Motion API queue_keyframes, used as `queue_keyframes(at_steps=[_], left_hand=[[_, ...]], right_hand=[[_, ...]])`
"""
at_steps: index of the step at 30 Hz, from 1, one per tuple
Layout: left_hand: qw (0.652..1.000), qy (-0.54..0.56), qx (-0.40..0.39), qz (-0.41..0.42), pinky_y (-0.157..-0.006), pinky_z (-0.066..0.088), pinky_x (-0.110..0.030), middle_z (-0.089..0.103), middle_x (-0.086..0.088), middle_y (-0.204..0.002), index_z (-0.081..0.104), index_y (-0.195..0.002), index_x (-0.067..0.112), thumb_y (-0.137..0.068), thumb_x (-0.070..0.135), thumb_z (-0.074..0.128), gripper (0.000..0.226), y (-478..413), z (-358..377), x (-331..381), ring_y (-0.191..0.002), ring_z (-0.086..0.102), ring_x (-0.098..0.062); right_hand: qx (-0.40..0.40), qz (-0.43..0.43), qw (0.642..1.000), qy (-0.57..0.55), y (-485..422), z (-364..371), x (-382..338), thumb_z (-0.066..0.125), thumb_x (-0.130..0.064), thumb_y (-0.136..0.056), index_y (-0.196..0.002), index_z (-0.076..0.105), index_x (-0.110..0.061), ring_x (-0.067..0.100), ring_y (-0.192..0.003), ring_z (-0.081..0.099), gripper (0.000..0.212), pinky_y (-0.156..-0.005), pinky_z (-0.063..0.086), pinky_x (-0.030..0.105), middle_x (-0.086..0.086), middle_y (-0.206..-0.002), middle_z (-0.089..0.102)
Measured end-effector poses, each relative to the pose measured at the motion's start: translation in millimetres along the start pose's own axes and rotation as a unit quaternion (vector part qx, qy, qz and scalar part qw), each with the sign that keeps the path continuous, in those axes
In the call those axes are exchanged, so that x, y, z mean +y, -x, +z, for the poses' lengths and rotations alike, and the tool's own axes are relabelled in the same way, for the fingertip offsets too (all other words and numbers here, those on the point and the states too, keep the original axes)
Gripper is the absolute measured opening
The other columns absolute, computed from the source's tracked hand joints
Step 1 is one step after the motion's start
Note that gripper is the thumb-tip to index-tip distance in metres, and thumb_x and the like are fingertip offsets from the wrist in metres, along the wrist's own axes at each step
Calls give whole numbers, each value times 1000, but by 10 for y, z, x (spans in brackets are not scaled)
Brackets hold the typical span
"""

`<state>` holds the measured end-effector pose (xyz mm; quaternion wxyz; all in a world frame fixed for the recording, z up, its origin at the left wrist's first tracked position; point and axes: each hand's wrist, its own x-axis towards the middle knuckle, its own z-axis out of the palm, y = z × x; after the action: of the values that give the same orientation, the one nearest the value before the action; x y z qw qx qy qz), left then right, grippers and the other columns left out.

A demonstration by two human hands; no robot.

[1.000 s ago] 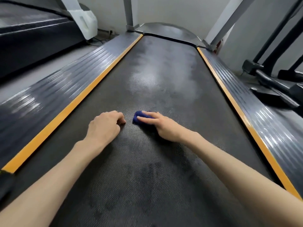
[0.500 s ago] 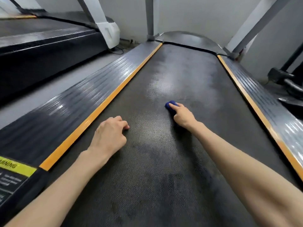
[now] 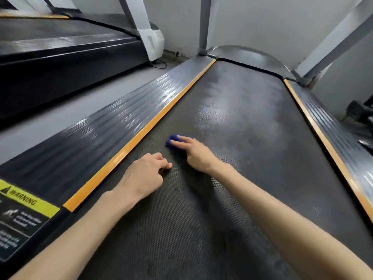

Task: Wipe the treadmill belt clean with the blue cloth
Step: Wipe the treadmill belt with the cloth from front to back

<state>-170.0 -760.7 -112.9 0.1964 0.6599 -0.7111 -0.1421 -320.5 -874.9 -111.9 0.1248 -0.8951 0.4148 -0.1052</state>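
The dark textured treadmill belt runs away from me between two orange strips. My right hand presses a small bunched blue cloth flat on the belt, left of its middle; only the cloth's far end shows past my fingers. My left hand rests on the belt nearer to me as a loose fist, knuckles down, holding nothing. A pale damp sheen lies on the belt beyond the cloth.
Ribbed grey side rails flank the belt, with a yellow warning label at lower left. Grey uprights rise at the far end. Another treadmill stands to the left; dark gym gear sits at right.
My right hand has slid the blue cloth leftward, toward the left orange strip. The left hand stays put on the belt. The view has swung left.
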Motion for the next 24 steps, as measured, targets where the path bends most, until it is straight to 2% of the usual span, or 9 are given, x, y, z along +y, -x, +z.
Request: queue_keyframes(at_steps=[2, 4, 8, 9, 13, 15, 17, 21, 24], left_hand=[[1000, -8, 8, -10, -93, 43, -33, 53, 15, -122, 59, -120, 34, -87, 8, 43, 45, -16, -4, 13, -111, 46, -11], [1000, -6, 11, -19, -90, 45, -33, 54, 16, -119, 60, -118, 36, -88, 10, 44, 42, -26, -7, 27, -110, 46, -10], [1000, 11, 7, -20, -88, 46, -38, 53, 14, -113, 59, -119, 35, -91, 11, 41, 42, -21, 4, 7, -110, 46, -11], [1000, 13, 7, -17, -89, 46, -38, 53, 14, -114, 59, -119, 35, -91, 10, 40, 42, -12, 3, 1, -109, 45, -10], [1000, 8, 5, -7, -95, 43, -33, 53, 14, -123, 59, -122, 33, -90, 9, 40, 44, -3, -15, 11, -114, 45, -11], [1000, 3, 9, -8, -93, 43, -31, 54, 13, -124, 60, -121, 32, -88, 8, 43, 43, -11, -38, 12, -115, 47, -11], [1000, 5, 15, -6, -91, 44, -30, 55, 12, -121, 60, -120, 32, -89, 11, 44, 41, -15, -32, 8, -112, 49, -12], [1000, 19, 13, 1, -91, 45, -31, 56, 9, -118, 59, -123, 30, -91, 10, 43, 41, 13, -8, -13, -110, 48, -11], [1000, 19, 20, 4, -93, 43, -30, 56, 7, -119, 59, -123, 27, -90, 10, 44, 40, 9, -4, -10, -111, 48, -12]], right_hand=[[-28, -88, 995, -24, 118, 103, -179, 37, 7, -86, -138, 42, -27, 19, -138, 26, 62, -114, 14, 32, -1, -151, 29], [-33, -84, 996, -12, -30, 56, -42, 36, 9, -85, -137, 43, -27, 20, -138, 27, 64, -116, 12, 38, 0, -151, 30], [-10, 145, 989, 30, -413, -225, 424, 33, 6, -84, -141, 34, -33, 34, -138, 20, 69, -113, 17, 44, -1, -154, 20], [-12, 161, 986, 43, -440, -242, 397, 33, 6, -86, -142, 31, -32, 36, -139, 17, 67, -113, 17, 42, 0, -155, 18], [-61, -45, 997, 35, -187, 27, -75, 35, 7, -86, -143, 30, -31, 29, -141, 17, 69, -116, 13, 46, -3, -155, 17], [-78, -121, 990, 11, -86, 83, -177, 37, 7, -87, -142, 34, -27, 20, -140, 22, 65, -115, 11, 41, 0, -153, 23], [-71, -99, 992, 19, -213, -7, -114, 35, 10, -86, -141, 36, -26, 21, -139, 23, 66, -115, 6, 42, 2, -152, 25], [-21, 70, 996, 59, -492, -89, -103, 34, 8, -86, -145, 28, -25, 33, -141, 14, 67, -115, 2, 43, 6, -155, 17], [-35, -13, 999, 32, -300, 47, -216, 34, 9, -86, -143, 32, -27, 29, -142, 16, 68, -115, 4, 43, 3, -154, 21]])
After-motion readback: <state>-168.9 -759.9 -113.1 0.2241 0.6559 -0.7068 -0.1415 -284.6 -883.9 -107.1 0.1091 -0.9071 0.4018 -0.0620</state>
